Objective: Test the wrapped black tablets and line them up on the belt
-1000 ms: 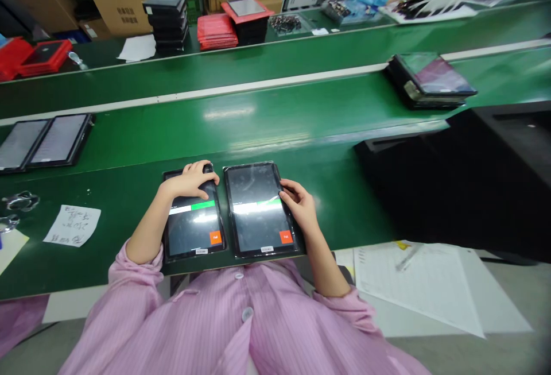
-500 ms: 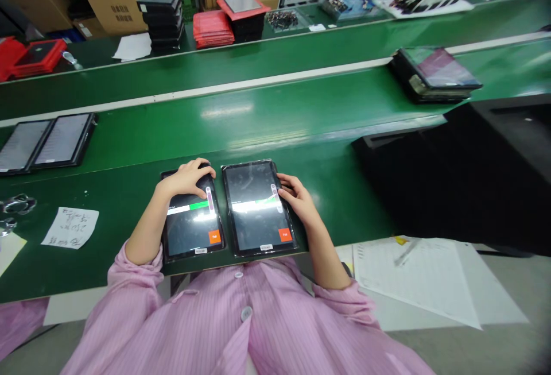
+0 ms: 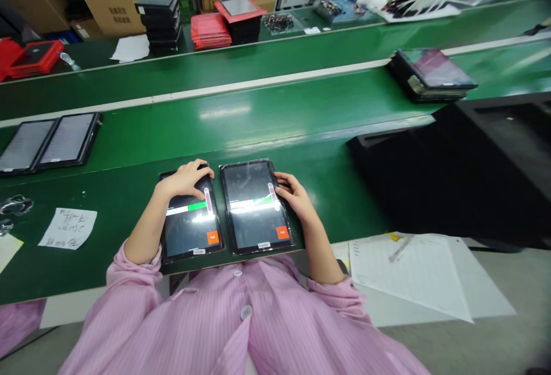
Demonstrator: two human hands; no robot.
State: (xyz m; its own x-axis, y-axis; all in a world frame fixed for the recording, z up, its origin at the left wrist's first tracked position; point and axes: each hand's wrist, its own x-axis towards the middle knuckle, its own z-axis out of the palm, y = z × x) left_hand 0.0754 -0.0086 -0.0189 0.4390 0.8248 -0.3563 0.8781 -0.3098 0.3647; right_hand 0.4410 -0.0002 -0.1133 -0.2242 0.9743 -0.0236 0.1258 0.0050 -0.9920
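Probably stiff, fragile tablets [image 3: 257, 227], lower centre | left fingers [image 3: 205, 171] half-spread across one; right fingers [image 3: 284, 178] loosely curled at other's edge | grip rims

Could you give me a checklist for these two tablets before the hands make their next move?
1. Left tablet and right tablet lying flat, apart: ok.
2. Left hand on the left tablet's upper part: ok.
3. Right hand at the right tablet's outer edge: ok.
4. Orange boxes on both screens uncovered: ok.
5. Tablets well back from the green table's near edge: not ok, close to it.
6. Any side button pressed: cannot tell, fingers hide the edges.
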